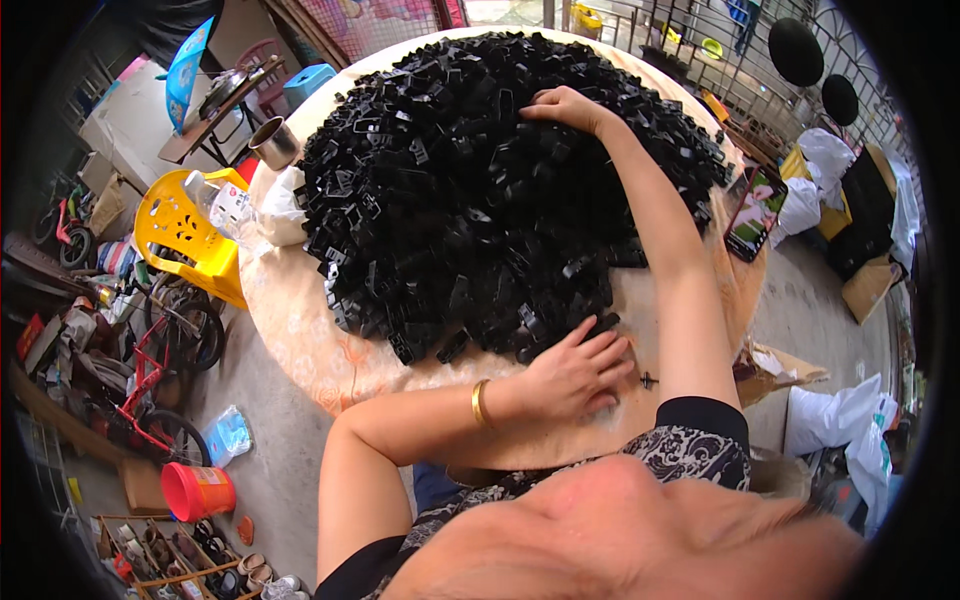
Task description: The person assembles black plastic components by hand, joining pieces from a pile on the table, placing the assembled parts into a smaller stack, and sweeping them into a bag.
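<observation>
A big heap of small black plastic parts (440,200) covers much of a round table with a peach patterned cloth (300,335). My right hand (568,108) reaches over the heap to its far side. Its fingers are curled down among the parts, and whatever they pinch is hidden. Close to the table's near edge rests my left hand (580,370), with a gold bangle (479,402) at the wrist. Its fingers are spread beside the heap's near edge, close to a loose black part. A tiny dark cross-shaped piece (648,380) lies on the cloth to its right.
On the table's right edge stands a phone (755,212) with a lit screen. At the left edge are a metal cup (274,143) and a whitish plastic bag (283,207). A yellow chair (185,225), bicycles, a red bucket (198,491) and a shoe rack surround the left side; white sacks (835,420) stand right.
</observation>
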Demonstrator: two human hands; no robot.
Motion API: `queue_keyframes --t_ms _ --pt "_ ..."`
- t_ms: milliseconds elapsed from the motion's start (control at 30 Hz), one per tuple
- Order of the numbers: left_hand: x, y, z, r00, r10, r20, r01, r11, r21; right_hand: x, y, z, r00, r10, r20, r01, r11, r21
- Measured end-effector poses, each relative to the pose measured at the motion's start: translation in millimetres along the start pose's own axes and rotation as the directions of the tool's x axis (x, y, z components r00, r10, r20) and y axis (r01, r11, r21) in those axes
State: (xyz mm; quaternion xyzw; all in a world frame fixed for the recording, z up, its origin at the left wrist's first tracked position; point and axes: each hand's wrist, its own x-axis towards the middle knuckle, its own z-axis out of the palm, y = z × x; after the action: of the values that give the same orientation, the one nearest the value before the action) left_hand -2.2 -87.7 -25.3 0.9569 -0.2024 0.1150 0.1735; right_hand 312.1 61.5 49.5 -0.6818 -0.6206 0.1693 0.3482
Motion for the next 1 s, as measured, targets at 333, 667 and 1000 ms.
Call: queue_keyframes --t_ms 333,667,1000 --pt "4.6 -4.9 1.5 0.979 -0.006 -0.204 0.029 0.993 0.112 -96.9 -19.9 38.4 0.836 -0.359 -0.416 0.208 0.907 -0.366" --pt "0.7 -0.5 -0.1 0.934 -0.125 -0.335 0.27 0.862 0.429 -176.0 -68.2 75.2 0.824 -0.354 -0.443 0.049 0.823 -0.567" --pt "-12.1 -10.5 -20.4 0.922 -0.182 -0.343 0.313 0.87 0.38 -246.6 -75.4 91.3 0.762 -0.052 -0.646 -0.098 0.976 -0.193"
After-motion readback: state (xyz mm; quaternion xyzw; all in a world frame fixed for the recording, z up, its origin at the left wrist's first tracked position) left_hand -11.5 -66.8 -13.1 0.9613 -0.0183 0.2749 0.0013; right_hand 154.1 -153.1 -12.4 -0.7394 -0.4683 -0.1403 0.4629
